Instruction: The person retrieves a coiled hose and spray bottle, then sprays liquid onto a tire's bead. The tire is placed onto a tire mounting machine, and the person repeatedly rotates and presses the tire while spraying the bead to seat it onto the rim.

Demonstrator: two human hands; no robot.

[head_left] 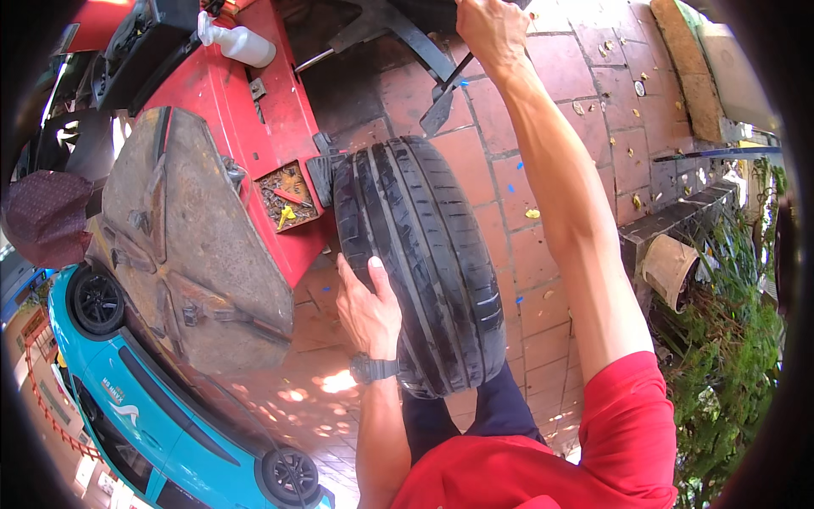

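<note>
A black car tyre (424,263) stands upright in front of me, its tread facing up, beside a red tyre-changing machine (271,127). My left hand (370,310) lies against the tyre's left side, thumb and forefinger stretched out; its other fingers are mostly hidden. Far ahead, at the upper edge of the view, my right hand (494,34) has its fingers curled at a dark part. What it holds is cut off by the picture's edge. Close below that hand is a dark metal arm (415,55) with a flat blade-like end (437,110). A small black pad (322,174) touches the tyre's left side.
A rusty metal turntable (191,246) is at left, with a white spray bottle (242,44) on the red machine. Its recessed tray (288,195) holds small bits and a yellow piece. A turquoise car (170,407) is lower left; a tipped pot (670,270) and plants (721,339) lie right.
</note>
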